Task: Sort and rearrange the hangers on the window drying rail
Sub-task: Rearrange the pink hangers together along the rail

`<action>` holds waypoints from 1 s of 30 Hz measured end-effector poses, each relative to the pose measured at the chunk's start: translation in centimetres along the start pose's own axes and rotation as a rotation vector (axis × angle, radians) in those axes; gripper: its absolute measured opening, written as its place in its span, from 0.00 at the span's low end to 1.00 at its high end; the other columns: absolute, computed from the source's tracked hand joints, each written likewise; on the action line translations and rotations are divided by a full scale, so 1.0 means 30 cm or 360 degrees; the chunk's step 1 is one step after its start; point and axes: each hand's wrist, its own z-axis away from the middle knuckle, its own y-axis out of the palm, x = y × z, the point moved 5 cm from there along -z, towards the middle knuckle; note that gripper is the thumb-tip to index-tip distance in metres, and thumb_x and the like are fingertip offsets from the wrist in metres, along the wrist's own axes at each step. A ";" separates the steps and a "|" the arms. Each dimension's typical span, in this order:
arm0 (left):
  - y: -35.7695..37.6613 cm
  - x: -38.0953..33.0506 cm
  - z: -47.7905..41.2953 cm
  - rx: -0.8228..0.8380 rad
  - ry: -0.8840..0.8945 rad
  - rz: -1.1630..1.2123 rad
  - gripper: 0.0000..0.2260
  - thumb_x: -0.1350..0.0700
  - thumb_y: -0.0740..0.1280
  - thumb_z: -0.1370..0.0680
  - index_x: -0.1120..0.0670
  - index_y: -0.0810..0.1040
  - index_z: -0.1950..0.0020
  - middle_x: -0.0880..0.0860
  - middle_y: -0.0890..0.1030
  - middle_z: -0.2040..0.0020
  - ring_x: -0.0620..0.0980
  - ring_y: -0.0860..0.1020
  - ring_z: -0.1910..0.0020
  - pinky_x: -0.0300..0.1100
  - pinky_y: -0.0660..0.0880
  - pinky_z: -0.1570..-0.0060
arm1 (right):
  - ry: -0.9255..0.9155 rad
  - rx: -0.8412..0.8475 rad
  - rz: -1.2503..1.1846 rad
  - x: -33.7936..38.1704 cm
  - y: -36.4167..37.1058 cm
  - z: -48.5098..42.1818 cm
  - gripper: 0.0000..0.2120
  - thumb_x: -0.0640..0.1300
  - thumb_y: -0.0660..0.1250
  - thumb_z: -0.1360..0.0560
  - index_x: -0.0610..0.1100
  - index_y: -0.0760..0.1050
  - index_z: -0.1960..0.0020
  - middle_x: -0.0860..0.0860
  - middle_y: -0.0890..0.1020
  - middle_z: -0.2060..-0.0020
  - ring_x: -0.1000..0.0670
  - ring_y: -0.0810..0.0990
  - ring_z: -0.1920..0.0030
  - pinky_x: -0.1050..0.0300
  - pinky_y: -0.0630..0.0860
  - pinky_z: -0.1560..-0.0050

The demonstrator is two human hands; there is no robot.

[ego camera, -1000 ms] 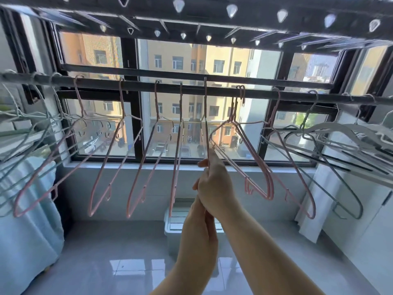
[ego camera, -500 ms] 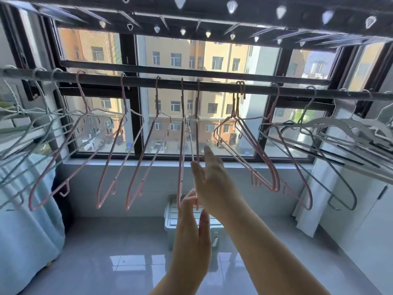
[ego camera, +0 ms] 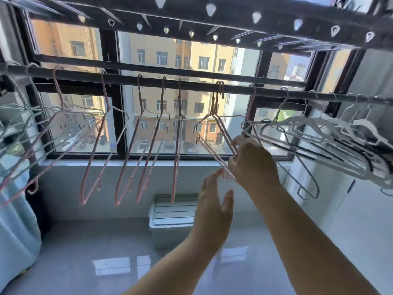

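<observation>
Hangers (ego camera: 225, 134), a pink pair, hang side by side on the drying rail (ego camera: 191, 83); my right hand (ego camera: 254, 165) grips their lower arm, fingers curled round the wire. My left hand (ego camera: 212, 201) is raised just below (fingers straight, holding nothing). Single pink hangers (ego camera: 177, 145) hang leftward, white hangers (ego camera: 319, 124) rightward.

The right hand (ego camera: 253, 165) grips the lower arm of the paired pink hangers (ego camera: 214, 105) hooked on the drying rail (ego camera: 191, 83); the left hand (ego camera: 212, 207) hovers open just beneath.
</observation>
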 end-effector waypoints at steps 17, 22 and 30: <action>-0.054 0.034 -0.147 -0.0205 0.0112 0.0066 0.16 0.59 0.66 0.25 0.55 0.72 0.38 0.47 0.80 0.45 0.33 0.76 0.49 0.26 0.71 0.46 | 0.0285 0.0557 -0.0815 0.066 0.126 -0.135 0.09 0.40 0.56 0.23 0.37 0.71 0.49 0.47 0.74 0.65 0.51 0.75 0.64 0.57 0.73 0.65; -0.082 0.020 -0.183 -0.0263 0.0168 0.0008 0.13 0.61 0.64 0.25 0.57 0.74 0.40 0.47 0.81 0.47 0.34 0.76 0.50 0.26 0.71 0.47 | 0.0193 0.0307 -0.0878 0.101 0.136 -0.164 0.08 0.40 0.56 0.23 0.38 0.72 0.53 0.48 0.75 0.66 0.51 0.75 0.65 0.62 0.70 0.68; -0.099 0.022 -0.211 -0.0326 0.0186 -0.0088 0.14 0.57 0.61 0.22 0.56 0.71 0.37 0.50 0.81 0.45 0.42 0.78 0.46 0.35 0.74 0.45 | 0.0199 0.0394 -0.0917 0.143 0.165 -0.225 0.06 0.39 0.56 0.23 0.40 0.70 0.56 0.51 0.72 0.69 0.58 0.69 0.70 0.67 0.62 0.73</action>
